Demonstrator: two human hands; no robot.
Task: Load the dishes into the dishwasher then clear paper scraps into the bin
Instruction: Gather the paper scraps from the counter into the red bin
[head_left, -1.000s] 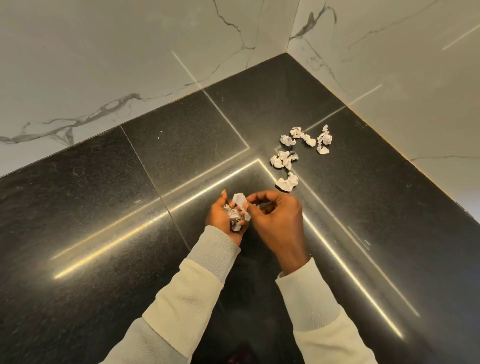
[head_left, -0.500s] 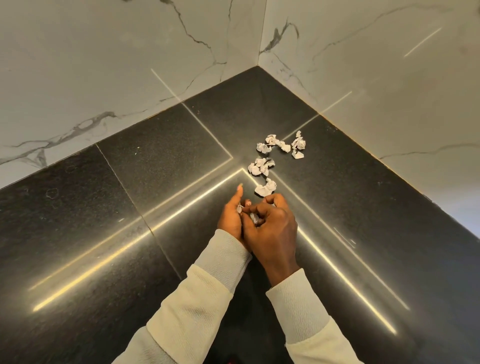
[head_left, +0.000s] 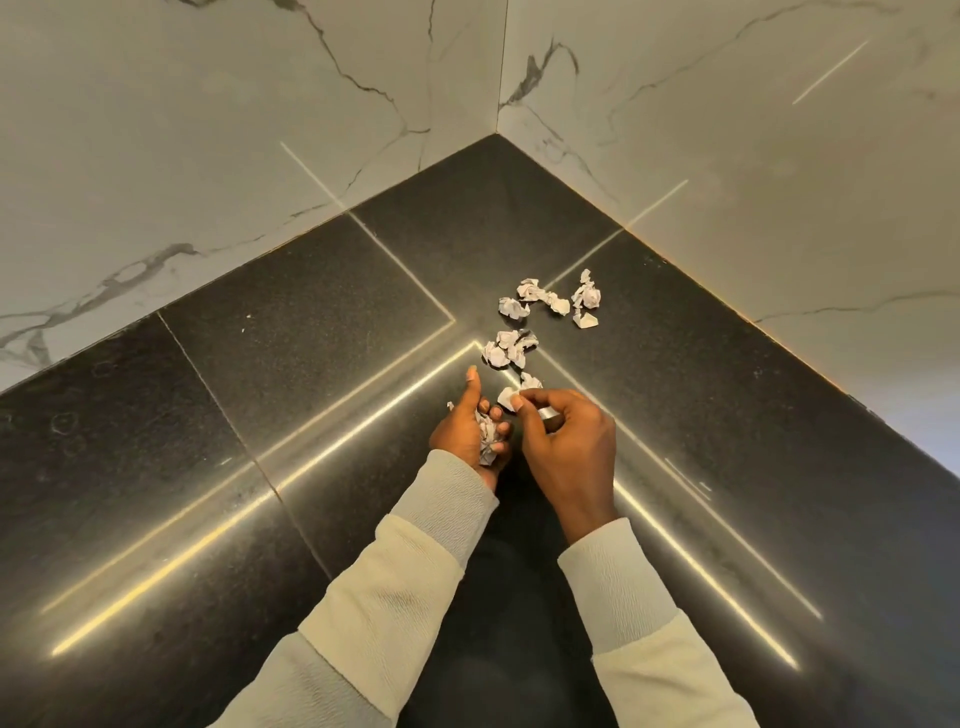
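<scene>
Since half a second ago the hands have come apart: then the right one lay over the left, and now it has moved forward to the loose paper. The view has shifted a little too.

The left hand (head_left: 467, 434) is cupped, palm turned inward and thumb standing up. Its grip is half closed, the fingers curled round a wad of scraps (head_left: 487, 439) that fills the palm. A tiny white fleck (head_left: 450, 404) lies on the surface just beside that thumb.

The right hand (head_left: 569, 447) is just beside the left, not touching it, with its back to the camera. Its grip is nearly closed: forefinger and thumb pinch the nearest scrap (head_left: 505, 397), which sits at the fingertips, and the other fingers are curled under. Whether that scrap is off the surface cannot be told. Another scrap (head_left: 532, 382) lies touching or just behind it.

Farther off, a cluster of scraps (head_left: 509, 347) lies where two bright streaks of light meet. Beyond that, a row of scraps (head_left: 550, 301) sits nearer the corner but apart from both walls.

All of this rests on a dark, polished, speckled surface (head_left: 270, 364). White veined walls (head_left: 208, 130) meet in the corner behind it. Cream ribbed sleeves (head_left: 405, 587) cover both forearms to the wrist.
</scene>
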